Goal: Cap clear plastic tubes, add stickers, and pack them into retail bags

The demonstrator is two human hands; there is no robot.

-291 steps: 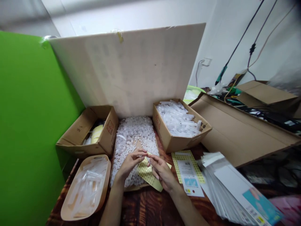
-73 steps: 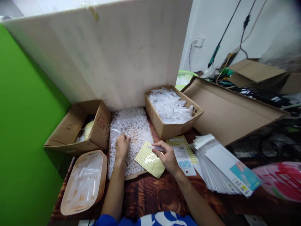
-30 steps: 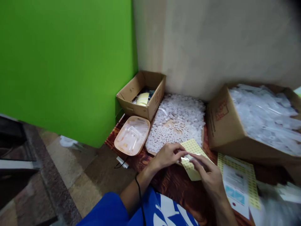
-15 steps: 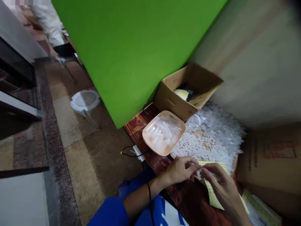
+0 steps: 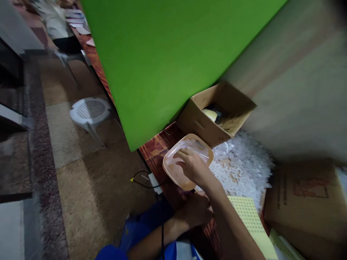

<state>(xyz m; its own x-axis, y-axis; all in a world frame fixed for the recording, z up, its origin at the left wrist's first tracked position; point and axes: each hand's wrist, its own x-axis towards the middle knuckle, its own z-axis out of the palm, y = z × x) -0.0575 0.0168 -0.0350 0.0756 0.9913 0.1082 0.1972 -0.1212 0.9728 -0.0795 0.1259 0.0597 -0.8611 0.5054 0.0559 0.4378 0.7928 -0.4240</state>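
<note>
My right hand [image 5: 191, 166] reaches down into a peach-coloured plastic tub [image 5: 177, 180]. Its thumb and fingers are apart above the clear plastic pieces [image 5: 199, 148] inside, and no piece shows in its grip. Below the tub, close to the table edge, is my left hand [image 5: 196, 209]. It looks curled closed, partly behind my right forearm, and whatever it holds is hidden. A yellow sheet with rows of small printed marks [image 5: 248, 213] lies to the right of my right forearm.
Many small clear and white plastic pieces [image 5: 244, 159] are heaped right of the tub. An open cardboard box [image 5: 203, 122] stands behind it, against a green partition [image 5: 162, 65]. Another carton [image 5: 303, 195] sits at right. A white stool [image 5: 90, 110] is on the floor at left.
My right hand has left the yellow sheet and moved left into the tub, crossing over my left hand. The left hand has drawn down and back, and the two hands are apart.
</note>
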